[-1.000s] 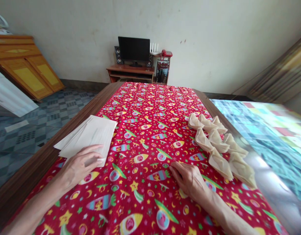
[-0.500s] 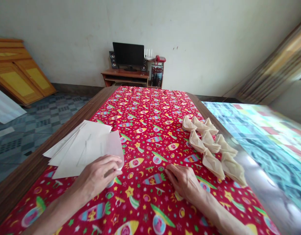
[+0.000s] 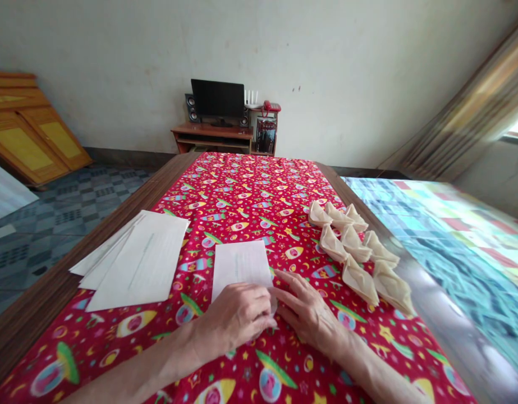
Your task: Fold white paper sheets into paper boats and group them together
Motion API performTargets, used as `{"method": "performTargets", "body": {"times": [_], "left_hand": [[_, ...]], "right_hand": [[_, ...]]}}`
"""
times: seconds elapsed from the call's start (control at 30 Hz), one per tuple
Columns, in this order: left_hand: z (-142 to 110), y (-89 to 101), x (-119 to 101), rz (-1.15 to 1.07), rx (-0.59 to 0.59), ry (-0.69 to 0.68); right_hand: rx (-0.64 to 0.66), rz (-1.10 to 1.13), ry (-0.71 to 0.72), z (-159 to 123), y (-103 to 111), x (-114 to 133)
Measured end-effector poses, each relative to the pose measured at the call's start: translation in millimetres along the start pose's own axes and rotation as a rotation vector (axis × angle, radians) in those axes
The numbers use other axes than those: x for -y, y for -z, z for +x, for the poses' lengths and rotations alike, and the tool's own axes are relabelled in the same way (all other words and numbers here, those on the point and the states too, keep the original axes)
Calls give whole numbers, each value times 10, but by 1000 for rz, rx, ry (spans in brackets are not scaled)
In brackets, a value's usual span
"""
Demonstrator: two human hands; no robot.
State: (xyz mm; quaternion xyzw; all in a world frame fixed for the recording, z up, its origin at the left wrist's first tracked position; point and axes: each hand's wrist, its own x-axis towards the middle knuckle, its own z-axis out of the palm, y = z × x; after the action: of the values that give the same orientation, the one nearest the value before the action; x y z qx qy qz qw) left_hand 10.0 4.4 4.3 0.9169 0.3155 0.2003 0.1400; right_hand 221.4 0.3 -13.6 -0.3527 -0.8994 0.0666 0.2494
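A single sheet of paper (image 3: 241,261) lies on the red patterned cloth in front of me. Its near right corner is pinched in my left hand (image 3: 244,308), whose fingers curl around that edge. My right hand (image 3: 305,308) reaches to the same corner, fingers stretched out and apart, the fingertips at the paper's edge. To the left, a fanned stack of paper sheets (image 3: 143,261) rests on the cloth. On the right sit several folded paper boat-like shapes (image 3: 353,241), grouped in rows.
The red cloth (image 3: 259,196) covers a long table with a dark wood edge (image 3: 136,193). A bed with a blue and checked cover (image 3: 410,235) adjoins on the right. Beyond the table stand a monitor (image 3: 219,98) and a red telephone (image 3: 271,106). A wooden cabinet (image 3: 35,129) is at left.
My left hand has carried a sheet rightward from the stack to the middle of the cloth. My right hand has opened from a loose curl and come to the sheet's corner.
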Motion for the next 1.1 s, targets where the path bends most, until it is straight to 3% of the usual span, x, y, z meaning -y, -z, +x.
{"method": "performTargets", "body": {"times": [0.13, 0.33, 0.57, 0.73, 0.93, 1.1], "left_hand": [[14, -49, -8, -50, -6, -10], [-163, 61, 63, -172, -1, 10], [-577, 139, 248, 65, 28, 81], [-644, 125, 316, 123, -36, 118], [-603, 64, 433, 72, -198, 15], [-613, 91, 417, 31, -188, -10]], "right_hand": [[16, 56, 24, 16, 1, -7], [-33, 123, 21, -32, -67, -65], [-182, 248, -91, -26, -43, -76], [-203, 323, -175, -31, 34, -30], [-103, 251, -122, -123, 133, 12], [61, 143, -19, -117, 141, -58]]}}
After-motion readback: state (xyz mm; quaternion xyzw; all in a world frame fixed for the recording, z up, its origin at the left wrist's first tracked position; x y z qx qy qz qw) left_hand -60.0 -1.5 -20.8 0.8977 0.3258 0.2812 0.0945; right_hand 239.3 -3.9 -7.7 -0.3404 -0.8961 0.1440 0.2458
